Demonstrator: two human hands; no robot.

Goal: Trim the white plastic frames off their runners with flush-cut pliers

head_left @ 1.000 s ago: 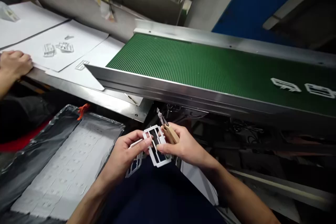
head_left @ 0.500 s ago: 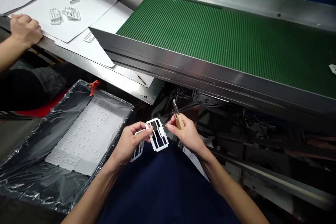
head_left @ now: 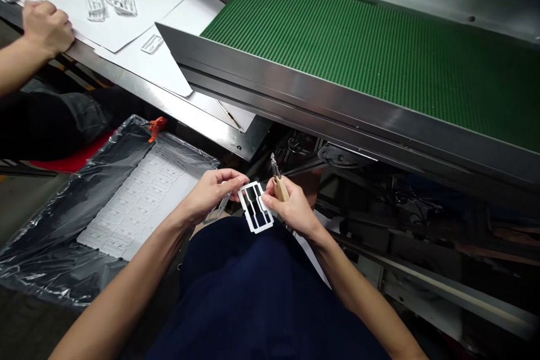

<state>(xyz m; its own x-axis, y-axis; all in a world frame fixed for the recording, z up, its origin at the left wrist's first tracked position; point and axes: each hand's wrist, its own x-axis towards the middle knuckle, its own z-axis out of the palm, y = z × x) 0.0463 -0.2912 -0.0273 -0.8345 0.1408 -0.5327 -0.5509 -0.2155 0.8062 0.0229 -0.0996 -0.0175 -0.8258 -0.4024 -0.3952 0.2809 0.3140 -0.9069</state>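
Between my two hands is a white plastic frame (head_left: 262,229) with open slots and thin bars. My left hand (head_left: 213,191) pinches its upper left corner. A second slotted frame (head_left: 216,214) hangs beneath that hand, partly hidden by the fingers. My right hand (head_left: 297,208) is closed round a small tool with a tan handle (head_left: 280,188), its slender metal tip pointing up and away; the tool's exact kind is unclear. The right thumb touches the right edge of the white frame.
A bin lined with dark plastic (head_left: 37,259) holds rows of flat white parts (head_left: 135,197) at left. Ahead runs a green conveyor belt (head_left: 337,39) with metal side walls. Another person's hand (head_left: 48,28) rests at the table edge, near paper sheets, loose parts (head_left: 122,4) and a pen (head_left: 230,115).
My right hand has come left to the white frame, and its thumb now meets the edge. My left fingers have shifted to the upper corner. The view has moved slightly.
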